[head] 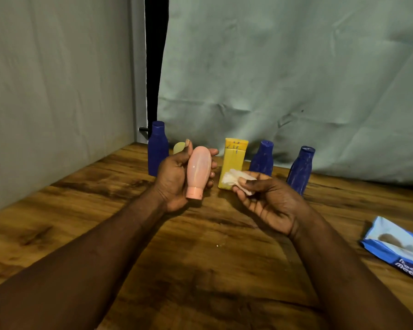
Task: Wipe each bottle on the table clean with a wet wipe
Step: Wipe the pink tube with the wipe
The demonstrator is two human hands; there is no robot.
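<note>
left hand (177, 177) grips the pink bottle (198, 171) above the wooden table (105, 210); long axis near upright, cap end pointing down toward the camera, base up. right hand (270, 201) pinches a crumpled white wet wipe (234, 179) just beside it, not touching the bottle. behind stand three blue bottles (157, 148) and a yellow bottle (234, 160); wipe pack (401, 248) at far right

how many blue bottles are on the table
3. One blue bottle stands far left behind the left hand, one just right of the yellow bottle, one farthest right. Others may be hidden.
</note>
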